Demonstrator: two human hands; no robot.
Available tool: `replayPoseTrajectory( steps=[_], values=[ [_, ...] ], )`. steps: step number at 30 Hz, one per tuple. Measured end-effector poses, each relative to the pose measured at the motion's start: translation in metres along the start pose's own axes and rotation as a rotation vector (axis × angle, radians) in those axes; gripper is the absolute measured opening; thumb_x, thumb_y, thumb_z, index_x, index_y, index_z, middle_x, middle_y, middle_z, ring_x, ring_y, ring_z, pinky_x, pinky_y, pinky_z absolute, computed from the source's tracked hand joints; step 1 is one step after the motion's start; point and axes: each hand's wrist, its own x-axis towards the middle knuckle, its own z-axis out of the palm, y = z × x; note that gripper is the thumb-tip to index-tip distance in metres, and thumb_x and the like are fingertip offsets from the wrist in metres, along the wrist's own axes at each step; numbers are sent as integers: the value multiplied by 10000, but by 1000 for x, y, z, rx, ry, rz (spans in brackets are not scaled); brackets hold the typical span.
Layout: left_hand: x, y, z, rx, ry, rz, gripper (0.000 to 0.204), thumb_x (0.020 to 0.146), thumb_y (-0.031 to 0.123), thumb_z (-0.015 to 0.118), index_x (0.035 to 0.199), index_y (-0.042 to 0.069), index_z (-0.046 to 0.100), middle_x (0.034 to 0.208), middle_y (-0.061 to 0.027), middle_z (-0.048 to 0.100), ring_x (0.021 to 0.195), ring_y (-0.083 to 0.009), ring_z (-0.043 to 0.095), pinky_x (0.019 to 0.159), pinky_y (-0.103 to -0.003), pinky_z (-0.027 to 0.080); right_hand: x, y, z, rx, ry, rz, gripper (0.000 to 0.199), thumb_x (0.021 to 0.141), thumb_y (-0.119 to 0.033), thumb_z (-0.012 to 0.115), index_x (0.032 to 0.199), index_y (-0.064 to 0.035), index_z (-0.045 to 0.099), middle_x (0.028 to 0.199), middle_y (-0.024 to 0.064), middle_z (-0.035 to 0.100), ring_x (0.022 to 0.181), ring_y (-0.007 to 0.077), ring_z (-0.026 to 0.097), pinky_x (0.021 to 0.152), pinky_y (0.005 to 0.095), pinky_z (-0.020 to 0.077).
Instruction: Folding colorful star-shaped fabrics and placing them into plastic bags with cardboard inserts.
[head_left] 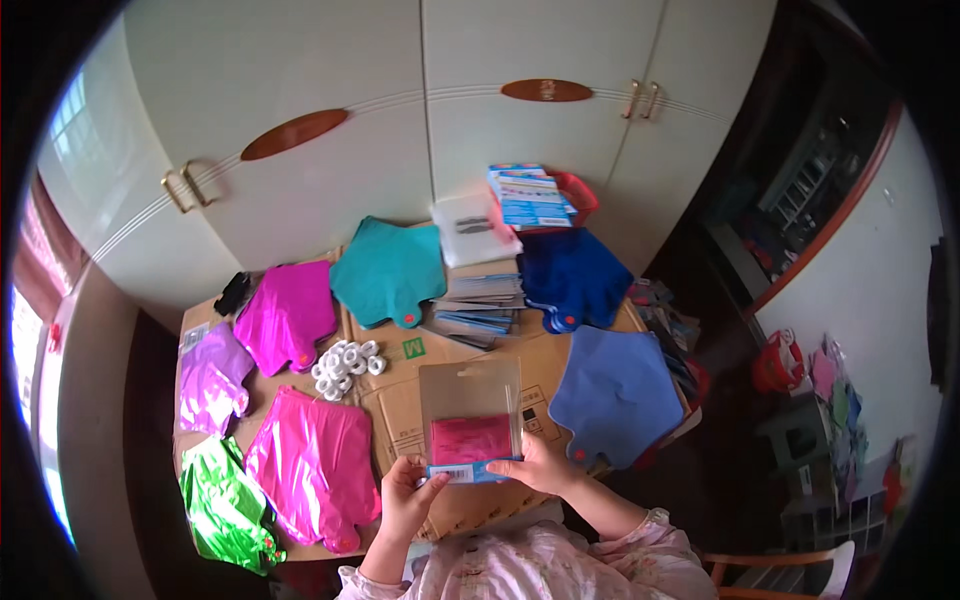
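Upright before me is a flat clear plastic package [470,400] with folded shiny pink foil [470,440] inside and a blue-edged card strip at its lower end. My left hand [408,492] pinches its lower left corner between thumb and fingers. At the lower right corner my right hand [537,466] grips it, thumb across the front and fingers partly hidden behind. Just beyond the package lies a fanned stack of flat packages [478,305]. Small white rings [345,368] are heaped to the left of it.
Cardboard [400,400] covers the table. Flat foil balloons lie around it: teal [388,270], magenta [285,315], purple [213,378], pink [312,460], green [225,500], dark blue [578,275] and light blue [615,390]. Clear bags [472,230] and a red basket [580,195] with printed cards stand by the cabinet.
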Motion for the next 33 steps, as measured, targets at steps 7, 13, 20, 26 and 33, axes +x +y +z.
replayPoseTrajectory(
  steps=[7, 13, 20, 26, 33],
  values=[
    [10, -10, 13, -476, -337, -196, 118, 913, 60, 583, 1028, 33, 577, 773, 17, 603, 560, -21, 365, 502, -182, 300, -29, -13, -23, 84, 31, -95, 286, 891, -154, 649, 1122, -18, 552, 974, 40, 647, 810, 81, 605, 651, 246, 531],
    [20, 2, 28, -89, -247, -197, 222, 973, 169, 496, 1067, 6, 614, 761, -72, 679, 500, -14, 343, 469, -169, 281, -48, -36, -91, -243, 609, -431, 432, 851, -98, 685, 1186, -11, 427, 1000, 73, 584, 766, 111, 600, 586, 246, 522],
    [15, 6, -8, -46, -16, -125, 152, 932, 116, 532, 931, -7, 620, 697, -83, 657, 461, -8, 341, 431, -175, 243, -99, -90, -311, -1504, 1219, -352, 184, 885, -84, 494, 1051, -8, 519, 978, 242, 588, 936, 435, 546, 803, 490, 446],
    [-4, 14, -36, -119, 97, -65, 111, 880, 52, 504, 979, 5, 524, 773, -77, 618, 477, -17, 361, 431, -170, 256, -90, -39, -382, -1618, 1142, 200, 146, 862, -53, 492, 989, -39, 561, 902, 242, 624, 884, 431, 592, 755, 491, 492],
    [-27, 10, -52, -254, 132, -86, 110, 869, 94, 494, 951, 25, 518, 863, -76, 593, 679, -84, 472, 620, -214, 403, -91, 22, -435, -1497, 1091, 474, 305, 881, -62, 460, 1157, -104, 582, 1006, 235, 643, 963, 410, 610, 845, 474, 493]
  ],
)
